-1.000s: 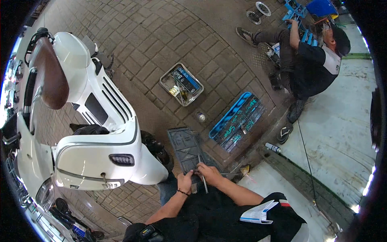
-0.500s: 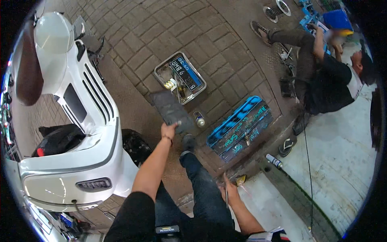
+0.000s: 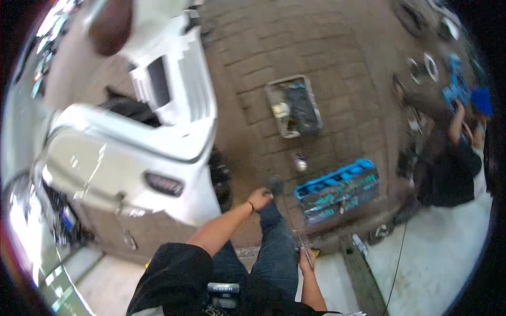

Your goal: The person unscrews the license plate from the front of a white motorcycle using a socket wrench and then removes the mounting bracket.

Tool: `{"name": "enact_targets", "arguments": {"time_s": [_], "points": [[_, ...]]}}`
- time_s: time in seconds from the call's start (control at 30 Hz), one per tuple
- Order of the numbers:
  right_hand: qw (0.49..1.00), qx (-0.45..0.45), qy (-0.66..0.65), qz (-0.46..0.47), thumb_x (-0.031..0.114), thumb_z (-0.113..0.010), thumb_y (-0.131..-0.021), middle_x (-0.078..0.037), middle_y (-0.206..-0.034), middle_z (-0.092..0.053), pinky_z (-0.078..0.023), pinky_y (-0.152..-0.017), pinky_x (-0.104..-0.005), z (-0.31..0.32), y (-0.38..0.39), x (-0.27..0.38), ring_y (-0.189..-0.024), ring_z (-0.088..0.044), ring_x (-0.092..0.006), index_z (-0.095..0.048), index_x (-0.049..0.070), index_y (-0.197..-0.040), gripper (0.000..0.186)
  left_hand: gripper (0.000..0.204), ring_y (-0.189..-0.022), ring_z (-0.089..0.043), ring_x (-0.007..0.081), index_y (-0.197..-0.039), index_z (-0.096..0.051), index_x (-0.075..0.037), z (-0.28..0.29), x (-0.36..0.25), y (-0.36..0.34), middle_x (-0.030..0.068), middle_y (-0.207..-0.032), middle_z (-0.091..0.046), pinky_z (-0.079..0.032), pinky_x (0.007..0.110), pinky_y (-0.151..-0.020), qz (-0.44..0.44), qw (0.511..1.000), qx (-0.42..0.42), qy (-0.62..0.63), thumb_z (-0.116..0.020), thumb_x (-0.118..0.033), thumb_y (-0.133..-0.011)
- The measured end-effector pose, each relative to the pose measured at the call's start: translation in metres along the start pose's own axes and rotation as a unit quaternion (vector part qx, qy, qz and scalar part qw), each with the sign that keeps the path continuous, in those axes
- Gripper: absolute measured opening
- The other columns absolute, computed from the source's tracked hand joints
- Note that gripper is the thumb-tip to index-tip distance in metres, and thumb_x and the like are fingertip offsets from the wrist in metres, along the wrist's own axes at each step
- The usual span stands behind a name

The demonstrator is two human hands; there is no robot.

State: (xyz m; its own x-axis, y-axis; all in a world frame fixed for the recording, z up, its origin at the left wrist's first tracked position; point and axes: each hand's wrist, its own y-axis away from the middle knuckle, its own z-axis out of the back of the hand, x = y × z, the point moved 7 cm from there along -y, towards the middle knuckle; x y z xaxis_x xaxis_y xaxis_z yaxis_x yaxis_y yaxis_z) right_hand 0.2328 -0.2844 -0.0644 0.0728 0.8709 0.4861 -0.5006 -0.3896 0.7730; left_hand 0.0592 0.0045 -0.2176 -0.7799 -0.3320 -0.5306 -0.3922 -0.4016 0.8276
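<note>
My left hand [image 3: 261, 197] is blurred, fingers curled, over my bent leg; anything inside it is too small to make out. My right hand [image 3: 306, 259] grips a thin metal rod [image 3: 301, 240] low beside my right leg. Ahead, a metal tray [image 3: 268, 96] holds a dark flat piece [image 3: 300, 102] and small pale items. A spray can [image 3: 300, 163] stands between the tray and a blue-and-black toolbox [image 3: 337, 184]. The white scooter [image 3: 129, 166] is close on my left.
At the right, another person [image 3: 445, 163] sits by blue tool racks [image 3: 456, 79], with metal rims [image 3: 421, 68] nearby. A second spray can [image 3: 360, 244] lies by the concrete step's green edge [image 3: 358, 279]. A black cable [image 3: 398, 268] crosses the pale floor.
The dark flat panel has left my left hand; a dark piece now covers much of the tray. The view has swung, shifting surroundings rightward. My right hand still holds the rod.
</note>
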Motion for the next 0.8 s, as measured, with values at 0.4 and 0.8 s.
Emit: {"name": "enact_targets", "arguments": {"time_s": [0.4, 0.8], "points": [[0.995, 0.037, -0.078, -0.054, 0.054, -0.053, -0.089, -0.008, -0.081, -0.065, -0.044, -0.080, -0.0360, -0.072, -0.001, 0.049, -0.081, -0.056, -0.0177, -0.070, 0.001, -0.090, 0.055, 0.029, -0.085, -0.064, 0.0342, -0.102, -0.061, -0.005, 0.172, -0.005, 0.318, 0.0168, -0.094, -0.066, -0.051, 0.042, -0.072, -0.098, 0.963, -0.144, -0.204, -0.059, -0.027, -0.084], [0.962, 0.068, 0.220, -0.144, 0.069, -0.034, -0.087, -0.027, -0.123, -0.054, -0.033, -0.104, -0.0414, -0.132, 0.094, -0.046, -0.120, -0.048, -0.0389, -0.054, -0.001, -0.124, 0.082, 0.047, -0.050, -0.052, 0.0146, -0.078, -0.054, -0.007, 0.337, -0.136, 0.366, -0.0004, -0.057, -0.046, -0.036, 0.025, -0.046, 0.001, 0.844, -0.331, 0.422, -0.052, -0.053, -0.091]]}}
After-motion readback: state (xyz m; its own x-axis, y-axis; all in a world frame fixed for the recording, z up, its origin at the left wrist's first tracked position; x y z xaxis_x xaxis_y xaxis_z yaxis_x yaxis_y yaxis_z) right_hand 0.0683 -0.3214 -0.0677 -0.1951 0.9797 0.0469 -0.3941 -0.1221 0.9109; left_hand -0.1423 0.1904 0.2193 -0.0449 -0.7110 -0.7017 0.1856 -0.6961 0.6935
